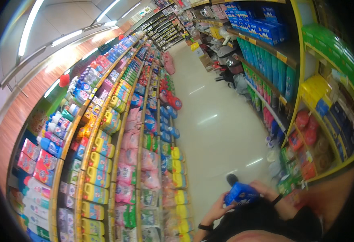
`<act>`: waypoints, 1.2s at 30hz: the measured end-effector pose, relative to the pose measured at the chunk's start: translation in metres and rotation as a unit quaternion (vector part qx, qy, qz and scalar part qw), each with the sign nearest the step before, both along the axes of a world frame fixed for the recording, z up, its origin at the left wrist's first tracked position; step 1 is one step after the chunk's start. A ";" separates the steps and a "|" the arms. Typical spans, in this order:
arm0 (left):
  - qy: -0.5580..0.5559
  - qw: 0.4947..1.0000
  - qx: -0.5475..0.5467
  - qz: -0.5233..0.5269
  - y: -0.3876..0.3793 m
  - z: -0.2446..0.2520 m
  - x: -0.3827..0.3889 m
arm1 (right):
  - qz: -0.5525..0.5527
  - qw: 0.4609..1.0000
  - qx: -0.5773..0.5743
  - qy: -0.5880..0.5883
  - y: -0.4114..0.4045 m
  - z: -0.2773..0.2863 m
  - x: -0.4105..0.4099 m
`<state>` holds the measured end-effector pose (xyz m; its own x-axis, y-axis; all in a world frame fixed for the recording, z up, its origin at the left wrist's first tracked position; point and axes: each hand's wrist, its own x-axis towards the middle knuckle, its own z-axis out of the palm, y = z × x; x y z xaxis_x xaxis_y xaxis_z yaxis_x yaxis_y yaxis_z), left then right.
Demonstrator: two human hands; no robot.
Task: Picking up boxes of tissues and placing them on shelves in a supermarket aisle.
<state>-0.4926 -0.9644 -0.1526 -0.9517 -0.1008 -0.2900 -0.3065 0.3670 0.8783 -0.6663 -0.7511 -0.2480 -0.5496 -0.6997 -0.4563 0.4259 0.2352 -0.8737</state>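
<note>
A blue printed package (241, 194) is held low in front of my body, between both hands. My left hand (217, 208) grips its left side, the thumb lying over the near face. On the far right corner, my right hand (262, 188) holds the same package, its fingers partly hidden behind it. Dark bands circle both wrists. Just beyond the package, the dark toe of a shoe (232, 179) shows on the pale floor. Black clothing (255, 219) lies close beneath the hands.
Long shelves on the left carry yellow detergent jugs (96, 178), pink bags (125, 183) and bottles. Right-hand shelves hold blue boxes (267, 31) and teal packages (267, 66). Between them runs a pale tiled aisle (219, 133). Red bottles (174, 101) and a pink bag (168, 63) jut in at the left.
</note>
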 end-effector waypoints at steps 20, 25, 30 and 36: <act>0.123 0.978 -0.022 -0.165 -0.192 0.026 -0.300 | -0.245 0.963 -0.066 0.087 -0.132 0.127 -0.194; 0.097 0.952 -0.132 -0.257 -0.232 -0.010 -0.302 | -0.260 0.942 0.029 0.209 -0.145 0.138 -0.258; -0.042 0.960 -0.135 -0.242 -0.271 -0.019 -0.298 | -0.332 0.904 0.031 0.268 -0.175 0.196 -0.333; -0.092 0.963 -0.146 -0.207 -0.286 -0.033 -0.360 | -0.409 0.870 -0.017 0.274 -0.161 0.243 -0.413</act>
<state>-0.8523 -1.2501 -0.1858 -0.8631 0.1737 -0.4742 -0.2211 0.7143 0.6640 -1.0794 -0.9119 -0.0046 -0.9988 0.0201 0.0444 -0.0440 0.0192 -0.9988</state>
